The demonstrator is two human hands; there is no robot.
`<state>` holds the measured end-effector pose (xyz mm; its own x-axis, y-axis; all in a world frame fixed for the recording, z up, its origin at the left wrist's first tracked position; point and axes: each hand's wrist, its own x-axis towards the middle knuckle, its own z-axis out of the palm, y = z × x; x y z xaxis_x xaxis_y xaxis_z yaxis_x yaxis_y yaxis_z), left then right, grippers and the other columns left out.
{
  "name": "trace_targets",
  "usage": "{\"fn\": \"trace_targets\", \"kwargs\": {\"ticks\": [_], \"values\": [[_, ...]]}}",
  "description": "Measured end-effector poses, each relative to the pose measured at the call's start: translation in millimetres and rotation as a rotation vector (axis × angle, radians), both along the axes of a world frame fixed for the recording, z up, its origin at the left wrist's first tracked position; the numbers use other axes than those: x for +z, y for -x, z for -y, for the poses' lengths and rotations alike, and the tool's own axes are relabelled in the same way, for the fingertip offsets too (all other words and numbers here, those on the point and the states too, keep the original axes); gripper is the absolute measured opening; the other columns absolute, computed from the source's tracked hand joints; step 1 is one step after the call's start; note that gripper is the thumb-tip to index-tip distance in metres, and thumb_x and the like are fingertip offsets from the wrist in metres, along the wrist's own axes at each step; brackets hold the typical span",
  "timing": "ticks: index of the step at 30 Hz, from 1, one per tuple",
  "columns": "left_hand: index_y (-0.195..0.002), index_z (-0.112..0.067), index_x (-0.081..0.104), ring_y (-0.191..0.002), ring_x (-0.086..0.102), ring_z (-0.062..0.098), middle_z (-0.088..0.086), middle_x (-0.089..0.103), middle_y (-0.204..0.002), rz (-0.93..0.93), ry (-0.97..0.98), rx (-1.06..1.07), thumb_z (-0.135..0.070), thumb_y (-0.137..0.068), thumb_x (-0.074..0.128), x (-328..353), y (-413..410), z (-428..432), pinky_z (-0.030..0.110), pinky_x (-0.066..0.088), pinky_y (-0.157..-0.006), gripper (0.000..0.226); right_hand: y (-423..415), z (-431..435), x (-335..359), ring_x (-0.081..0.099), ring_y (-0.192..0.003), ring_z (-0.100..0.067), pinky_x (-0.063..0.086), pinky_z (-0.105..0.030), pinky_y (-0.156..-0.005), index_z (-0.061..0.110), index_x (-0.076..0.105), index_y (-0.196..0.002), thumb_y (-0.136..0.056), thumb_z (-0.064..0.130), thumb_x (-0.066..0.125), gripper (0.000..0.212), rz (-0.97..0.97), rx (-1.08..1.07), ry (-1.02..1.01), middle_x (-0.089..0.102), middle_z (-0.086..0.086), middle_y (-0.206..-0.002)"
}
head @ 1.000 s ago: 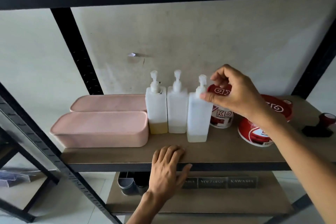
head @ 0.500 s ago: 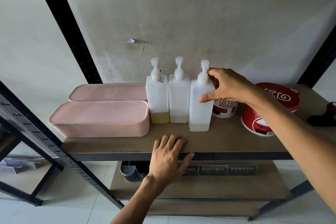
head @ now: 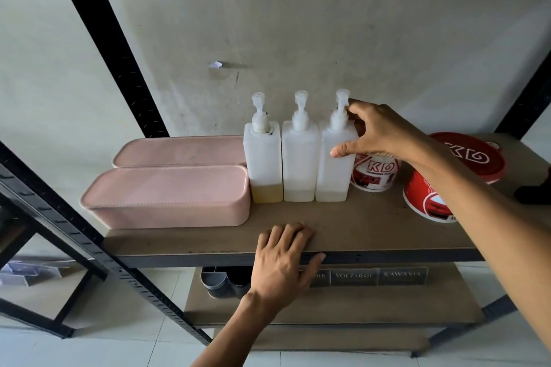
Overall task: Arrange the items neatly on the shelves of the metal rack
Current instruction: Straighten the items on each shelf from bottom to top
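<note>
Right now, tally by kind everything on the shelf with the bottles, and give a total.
pink boxes: 2
pump bottles: 3
red tubs: 2
dark thing, cut off at the right edge: 1
Total: 8

A pale, scuffed wall point(head: 328, 24) stood at the back, with a small white tab point(head: 215, 65) stuck to it. Below lay a white tiled floor point(head: 89, 348). At the far left, a clear plastic object point(head: 26, 272) sat beside a dark frame point(head: 35, 320).
</note>
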<state>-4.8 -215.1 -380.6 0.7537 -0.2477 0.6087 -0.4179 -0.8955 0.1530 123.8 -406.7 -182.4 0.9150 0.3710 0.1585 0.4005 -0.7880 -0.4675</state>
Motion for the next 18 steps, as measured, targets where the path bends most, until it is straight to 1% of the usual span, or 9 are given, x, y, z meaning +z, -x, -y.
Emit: {"fn": "trace_targets", "kwargs": {"ticks": [3,6,7,11,14,16,18], "values": [[-0.113,-0.021,0.064,-0.093,0.055,0.018,-0.005,0.061,-0.113,-0.005,0.002,0.009,-0.052,-0.088,0.060,-0.4,-0.6,0.9,0.031,0.038,-0.078,0.040,-0.3,-0.3,-0.9,0.058,-0.105,-0.018,0.049,-0.038,-0.088,0.017,0.052,-0.124,-0.064,0.043,0.083,0.073,0.000,0.004,-0.007,0.061,0.002,-0.119],[-0.112,-0.021,0.064,-0.093,0.055,0.018,-0.005,0.060,-0.112,-0.005,0.003,0.008,-0.051,-0.087,0.061,0.1,-0.9,1.5,0.031,0.038,-0.077,0.040,0.4,-0.8,-2.7,0.054,-0.099,-0.014,0.042,-0.030,-0.077,0.017,0.049,-0.124,-0.068,0.043,0.081,0.069,0.006,0.009,-0.001,0.057,0.007,-0.114],[-0.112,-0.021,0.064,-0.093,0.055,0.018,-0.004,0.061,-0.112,-0.004,0.004,0.006,-0.051,-0.087,0.061,0.3,-1.0,1.6,0.031,0.039,-0.077,0.040,0.6,-1.0,-2.8,0.053,-0.099,-0.013,0.040,-0.029,-0.076,0.017,0.049,-0.124,-0.069,0.043,0.080,0.069,0.008,0.006,0.003,0.057,0.007,-0.113],[-0.110,-0.020,0.065,-0.091,0.055,0.019,-0.004,0.061,-0.111,0.003,0.003,0.013,-0.050,-0.086,0.062,-0.2,-1.6,2.3,0.032,0.039,-0.076,0.039,1.7,-1.2,-2.6,0.054,-0.100,-0.015,0.041,-0.028,-0.077,0.015,0.048,-0.125,-0.070,0.042,0.080,0.069,0.007,0.008,0.000,0.060,0.001,-0.120],[-0.110,-0.020,0.065,-0.091,0.055,0.019,-0.004,0.061,-0.110,0.008,0.006,0.011,-0.050,-0.086,0.062,-0.2,-1.4,2.7,0.032,0.038,-0.077,0.039,3.1,-1.8,-1.9,0.056,-0.100,-0.017,0.043,-0.029,-0.078,0.014,0.049,-0.124,-0.070,0.041,0.080,0.067,0.001,0.010,-0.004,0.061,-0.001,-0.118],[-0.111,-0.020,0.064,-0.092,0.055,0.019,-0.004,0.061,-0.111,0.004,0.010,0.008,-0.050,-0.086,0.061,-0.2,-0.9,2.7,0.032,0.038,-0.077,0.039,3.4,-2.0,-1.7,0.054,-0.098,-0.014,0.041,-0.028,-0.076,0.013,0.050,-0.124,-0.071,0.040,0.080,0.067,0.002,0.008,-0.007,0.061,-0.002,-0.120],[-0.112,-0.021,0.063,-0.093,0.055,0.019,-0.004,0.060,-0.112,-0.003,0.011,0.009,-0.050,-0.087,0.061,-0.7,-0.7,2.5,0.032,0.038,-0.078,0.039,3.4,-1.9,-1.9,0.052,-0.100,-0.011,0.038,-0.025,-0.077,0.015,0.048,-0.127,-0.071,0.040,0.080,0.069,0.000,0.001,-0.004,0.059,-0.001,-0.125]]}}
